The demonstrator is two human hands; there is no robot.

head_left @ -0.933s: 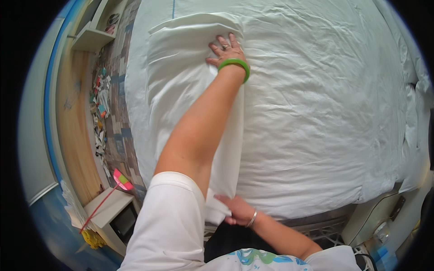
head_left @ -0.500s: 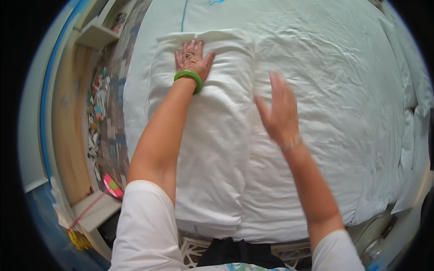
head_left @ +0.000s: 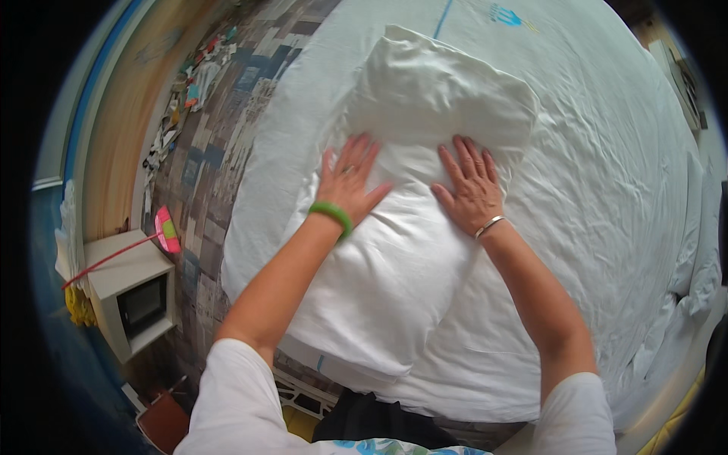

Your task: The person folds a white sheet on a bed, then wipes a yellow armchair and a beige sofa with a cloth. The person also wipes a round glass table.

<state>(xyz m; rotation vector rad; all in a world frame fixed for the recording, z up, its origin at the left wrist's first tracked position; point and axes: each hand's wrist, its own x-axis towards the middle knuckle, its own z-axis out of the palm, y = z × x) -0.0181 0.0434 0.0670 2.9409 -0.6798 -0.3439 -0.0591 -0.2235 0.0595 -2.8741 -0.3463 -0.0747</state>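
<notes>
A long bundle of folded white bedding (head_left: pixel 394 262), satiny and creased, lies on a white sheet (head_left: pixel 584 296) spread over the bed. Whether it is a quilt or only a cover I cannot tell. My left hand (head_left: pixel 349 176), wearing a green bangle (head_left: pixel 331 215), rests flat on the bundle's left side with fingers spread. On its right side, my right hand (head_left: pixel 472 182) lies palm down, fingers stretched out, a silver bracelet (head_left: pixel 489 226) at the wrist. Neither hand grips the cloth. The far end of the bundle puffs up beyond my fingertips.
A small white cabinet (head_left: pixel 110 265) stands left of the bed on the patterned floor (head_left: pixel 205 182). Across it leans a red-handled tool with a pink head (head_left: pixel 167 230). Loose scraps (head_left: pixel 193 87) lie along the left wall. Rumpled white bedding (head_left: pixel 686 250) edges the right side.
My right hand, blurred above the sheet before, has come down onto the bundle. My left hand still lies flat on it. The bundle's far end now looks puffier, and the view has shifted.
</notes>
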